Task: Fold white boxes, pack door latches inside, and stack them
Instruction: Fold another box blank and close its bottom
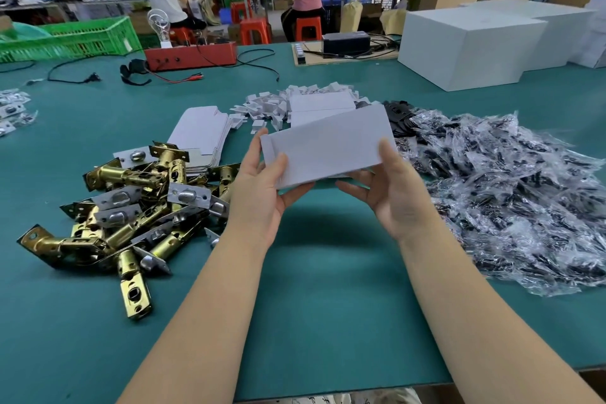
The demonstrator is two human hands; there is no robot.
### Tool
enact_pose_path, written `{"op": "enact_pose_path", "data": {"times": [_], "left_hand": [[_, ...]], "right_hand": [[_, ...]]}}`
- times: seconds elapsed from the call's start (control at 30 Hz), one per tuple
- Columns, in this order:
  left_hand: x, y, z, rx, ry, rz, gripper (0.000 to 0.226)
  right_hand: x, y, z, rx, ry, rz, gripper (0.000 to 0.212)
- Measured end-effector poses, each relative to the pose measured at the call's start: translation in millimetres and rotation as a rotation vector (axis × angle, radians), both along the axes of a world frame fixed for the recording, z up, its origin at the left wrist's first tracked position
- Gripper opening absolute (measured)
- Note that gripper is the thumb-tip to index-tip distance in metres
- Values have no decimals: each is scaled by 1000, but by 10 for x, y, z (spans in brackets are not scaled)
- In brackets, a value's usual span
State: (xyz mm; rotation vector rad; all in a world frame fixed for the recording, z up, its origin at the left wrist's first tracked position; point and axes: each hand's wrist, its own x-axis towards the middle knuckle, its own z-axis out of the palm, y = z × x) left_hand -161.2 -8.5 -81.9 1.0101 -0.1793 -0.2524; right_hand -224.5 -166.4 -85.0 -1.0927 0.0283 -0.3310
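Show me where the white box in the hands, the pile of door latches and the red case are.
white box point(328, 147), head view, its flat front face
pile of door latches point(131, 207), head view, middle of the heap
red case point(190, 56), head view, its front wall

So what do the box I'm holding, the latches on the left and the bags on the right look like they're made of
Box: matte white thin card, it seems; flat with crisp edges, held by both hands. Latches: metal, shiny brass-coloured bodies with silvery plates that catch the light. Bags: clear, glossy, crinkled plastic film, probably, over small dark parts.
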Motion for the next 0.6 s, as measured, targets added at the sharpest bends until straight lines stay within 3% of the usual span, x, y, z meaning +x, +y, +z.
{"op": "enact_pose_path", "data": {"times": [0.07, 0.17, 0.37, 0.6], "left_hand": [[-21, -28, -8, 84, -22, 6, 29], [-23, -36, -11, 195, -36, 22, 32], [17, -45, -45, 223, -110, 53, 27], [7, -29, -68, 286, -162, 112, 20]], "right_hand": [[14, 56, -44, -93, 42, -121, 19], [20, 82, -68, -43, 83, -151, 19], [22, -6, -62, 145, 149, -70, 7], [5, -35, -64, 99, 160, -80, 9]]}}
